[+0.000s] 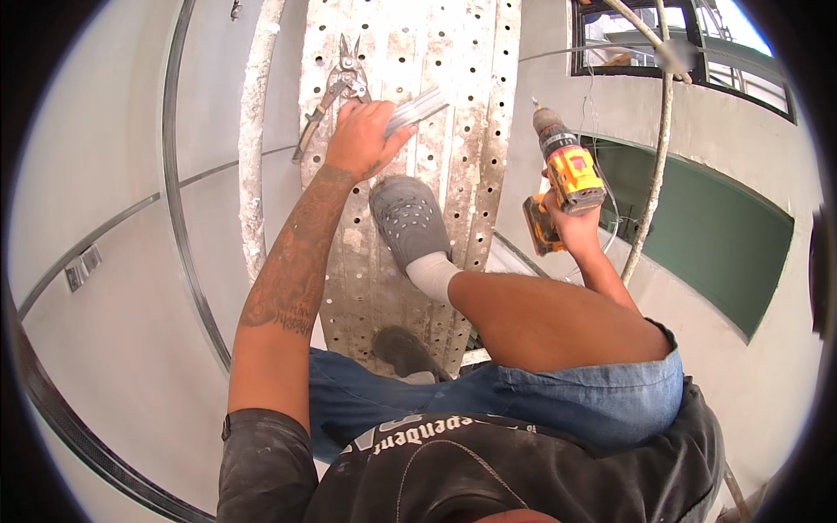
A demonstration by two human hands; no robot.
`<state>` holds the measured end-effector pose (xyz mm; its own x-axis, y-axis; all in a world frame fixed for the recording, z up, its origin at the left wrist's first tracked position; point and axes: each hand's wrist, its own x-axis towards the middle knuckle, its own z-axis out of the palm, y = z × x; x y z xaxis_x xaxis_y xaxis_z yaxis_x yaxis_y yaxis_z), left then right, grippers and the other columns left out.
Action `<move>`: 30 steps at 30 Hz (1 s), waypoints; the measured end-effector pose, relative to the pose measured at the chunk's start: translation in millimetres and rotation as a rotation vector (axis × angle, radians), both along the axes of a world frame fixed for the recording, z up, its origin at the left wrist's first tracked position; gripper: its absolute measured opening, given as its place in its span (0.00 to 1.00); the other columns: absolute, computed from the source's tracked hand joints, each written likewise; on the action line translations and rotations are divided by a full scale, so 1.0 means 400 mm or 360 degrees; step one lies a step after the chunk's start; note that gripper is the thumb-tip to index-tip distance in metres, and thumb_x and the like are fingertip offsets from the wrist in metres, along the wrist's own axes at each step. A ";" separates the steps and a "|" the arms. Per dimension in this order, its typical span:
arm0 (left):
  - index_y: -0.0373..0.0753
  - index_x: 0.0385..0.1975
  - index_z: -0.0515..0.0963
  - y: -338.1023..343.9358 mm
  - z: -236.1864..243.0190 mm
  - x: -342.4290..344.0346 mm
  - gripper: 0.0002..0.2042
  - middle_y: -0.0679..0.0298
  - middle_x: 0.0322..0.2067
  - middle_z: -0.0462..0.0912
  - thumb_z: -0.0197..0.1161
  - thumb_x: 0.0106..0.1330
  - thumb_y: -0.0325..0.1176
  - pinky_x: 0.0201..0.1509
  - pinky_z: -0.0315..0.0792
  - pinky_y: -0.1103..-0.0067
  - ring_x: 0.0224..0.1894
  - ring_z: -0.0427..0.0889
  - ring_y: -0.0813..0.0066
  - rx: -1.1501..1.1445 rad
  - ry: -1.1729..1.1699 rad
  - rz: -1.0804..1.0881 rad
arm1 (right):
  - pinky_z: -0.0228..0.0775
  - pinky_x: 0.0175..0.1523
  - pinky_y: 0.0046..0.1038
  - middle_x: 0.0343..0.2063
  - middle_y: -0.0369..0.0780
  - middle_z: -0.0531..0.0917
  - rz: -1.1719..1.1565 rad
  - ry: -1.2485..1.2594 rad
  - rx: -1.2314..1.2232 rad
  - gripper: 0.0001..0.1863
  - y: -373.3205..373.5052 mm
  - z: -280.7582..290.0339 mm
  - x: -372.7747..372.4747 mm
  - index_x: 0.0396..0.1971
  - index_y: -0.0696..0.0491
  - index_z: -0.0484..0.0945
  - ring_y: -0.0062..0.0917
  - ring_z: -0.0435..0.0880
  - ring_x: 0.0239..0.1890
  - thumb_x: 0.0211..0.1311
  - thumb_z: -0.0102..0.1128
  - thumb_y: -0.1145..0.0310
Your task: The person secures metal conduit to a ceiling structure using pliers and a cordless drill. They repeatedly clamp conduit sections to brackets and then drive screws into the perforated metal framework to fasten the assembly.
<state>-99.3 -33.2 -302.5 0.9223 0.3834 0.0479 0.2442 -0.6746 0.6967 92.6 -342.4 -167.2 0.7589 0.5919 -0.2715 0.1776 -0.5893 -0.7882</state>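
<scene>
My left hand [366, 139] is closed round a short piece of ribbed, shiny metal profile [418, 111], which sticks out to the right past my thumb. Just beyond the fingers are metal snips [347, 77], jaws pointing away from me. One of their handles shows on the left; the other passes behind my fingers, and whether I grip it too is hidden. Off the right side of the plank, my right hand [574, 227] holds a yellow and black cordless drill [571, 170] by its grip. The drill's bit points up and away.
A perforated metal scaffold plank [418, 52] spattered with white carries my feet in grey clogs [408, 218]. Crusted scaffold poles [255, 139] rise along both sides. Pale walls, metal tracks [179, 174], a green recess [697, 235] and a dark-framed window [636, 35] surround it.
</scene>
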 end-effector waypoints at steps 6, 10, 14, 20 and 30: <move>0.35 0.40 0.76 0.052 -0.011 0.069 0.23 0.51 0.37 0.82 0.58 0.74 0.55 0.67 0.61 0.54 0.47 0.79 0.52 0.0037 0.0096 -0.0064 | 0.79 0.52 0.31 0.42 0.41 0.87 0.0099 -0.0139 -0.0189 0.23 -0.044 -0.020 -0.026 0.50 0.59 0.79 0.26 0.87 0.44 0.54 0.75 0.75; 0.36 0.40 0.75 0.118 0.009 0.189 0.26 0.50 0.38 0.83 0.53 0.75 0.58 0.79 0.50 0.51 0.48 0.82 0.49 0.0070 0.0067 -0.0192 | 0.78 0.53 0.31 0.43 0.41 0.88 -0.0069 0.0052 -0.0074 0.20 -0.044 -0.001 -0.020 0.48 0.59 0.80 0.26 0.87 0.46 0.54 0.74 0.76; 0.32 0.62 0.73 0.226 0.010 0.288 0.34 0.45 0.60 0.78 0.48 0.77 0.61 0.84 0.44 0.56 0.63 0.78 0.53 0.0098 0.0182 -0.0287 | 0.77 0.56 0.30 0.49 0.40 0.87 0.0018 0.0150 0.0005 0.24 -0.050 -0.033 -0.015 0.54 0.58 0.79 0.25 0.87 0.50 0.56 0.71 0.79; 0.35 0.50 0.80 0.179 0.110 0.303 0.22 0.51 0.46 0.83 0.60 0.75 0.51 0.59 0.73 0.56 0.53 0.81 0.52 0.0097 0.0302 -0.0193 | 0.78 0.51 0.28 0.56 0.42 0.83 -0.0069 0.0477 0.0164 0.28 -0.034 -0.016 -0.032 0.61 0.57 0.74 0.21 0.82 0.45 0.58 0.59 0.85; 0.41 0.50 0.78 -0.067 0.029 0.078 0.15 0.62 0.43 0.81 0.68 0.68 0.39 0.64 0.62 0.65 0.53 0.78 0.63 0.0261 0.0225 -0.0175 | 0.79 0.54 0.30 0.49 0.40 0.87 -0.0056 0.0637 0.0097 0.26 -0.013 -0.033 -0.040 0.58 0.60 0.76 0.24 0.86 0.50 0.56 0.64 0.83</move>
<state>-68.3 -60.0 -290.7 0.9601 0.2779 -0.0314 0.2504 -0.8039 0.5395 76.5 -347.6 -180.4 0.6205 0.5913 -0.5151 -0.1700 -0.5398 -0.8244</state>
